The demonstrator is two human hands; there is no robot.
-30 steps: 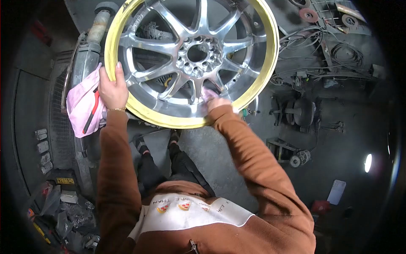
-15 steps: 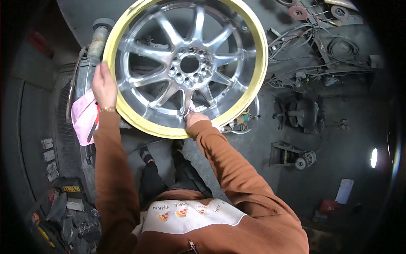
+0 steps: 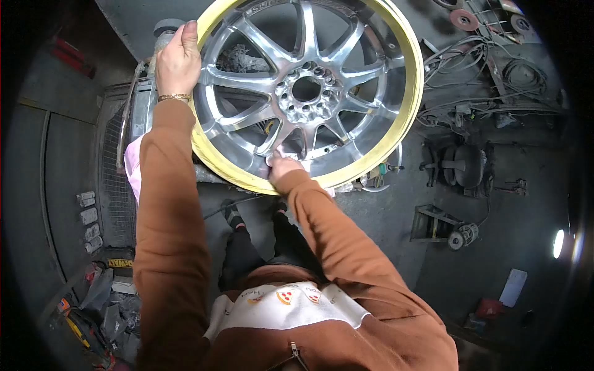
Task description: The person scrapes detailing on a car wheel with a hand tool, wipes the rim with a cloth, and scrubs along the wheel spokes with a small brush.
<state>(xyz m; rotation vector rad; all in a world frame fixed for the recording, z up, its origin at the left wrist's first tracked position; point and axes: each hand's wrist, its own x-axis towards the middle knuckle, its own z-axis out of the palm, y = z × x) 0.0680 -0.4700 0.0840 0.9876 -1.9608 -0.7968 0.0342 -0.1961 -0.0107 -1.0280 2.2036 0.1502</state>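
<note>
A shiny multi-spoke alloy wheel [image 3: 306, 89] with yellow tape around its rim edge lies face up in front of me. My left hand [image 3: 178, 62] grips the taped rim at its upper left, thumb pointing up. Inside the lower barrel, at the foot of a spoke, my right hand [image 3: 286, 168] is closed with its fingertips pressed to the metal. Something pale and pinkish, apparently a bit of cloth, shows at those fingers; most of it is hidden. Below my left forearm, a pink cloth [image 3: 132, 167] hangs partly covered by the sleeve.
A metal stand [image 3: 143, 105] is under the wheel's left side. Tangled cables [image 3: 461, 62] and grinding discs [image 3: 464, 20] are at the upper right. An office chair base [image 3: 458, 165] and a motor on a frame [image 3: 463, 236] stand right. Tools and bags [image 3: 114, 309] lie lower left.
The wheel has turned clockwise, and my left hand has moved up with its rim. My right hand remains low inside the barrel, now further left on it. The whole view has shifted slightly.
</note>
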